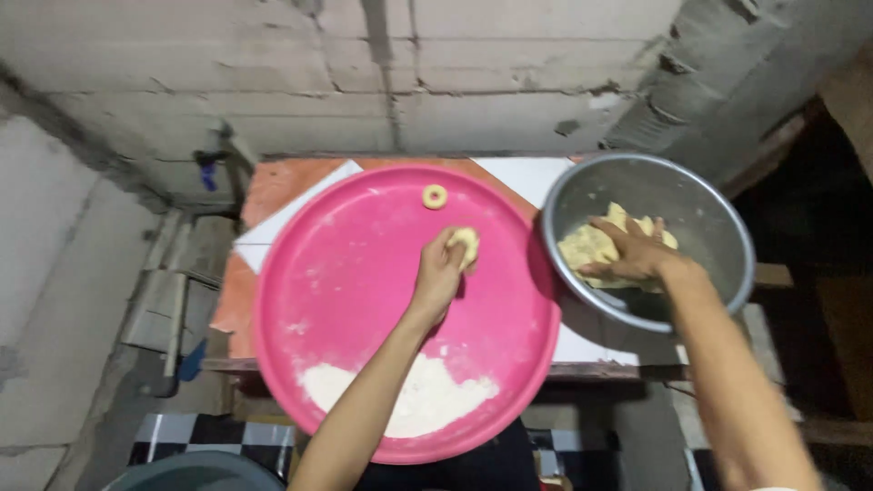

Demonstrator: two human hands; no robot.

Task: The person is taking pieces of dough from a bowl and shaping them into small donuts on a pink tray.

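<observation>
2 bare hands work soft yellow dough: the left hand point(441, 268) curls around a small dough ball point(466, 244) mid-frame over the floury round pink tray point(300, 300), while the right hand point(632, 255) presses spread fingers into the dough mass point(582, 247) inside the metal bowl point(709, 214) at right; 1 dough ring point(435, 196) lies on the tray's upper part.

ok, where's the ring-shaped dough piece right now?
In the head view, the ring-shaped dough piece lies on the pink tray near its far rim, just beyond the left hand, which holds a dough ball.
</observation>
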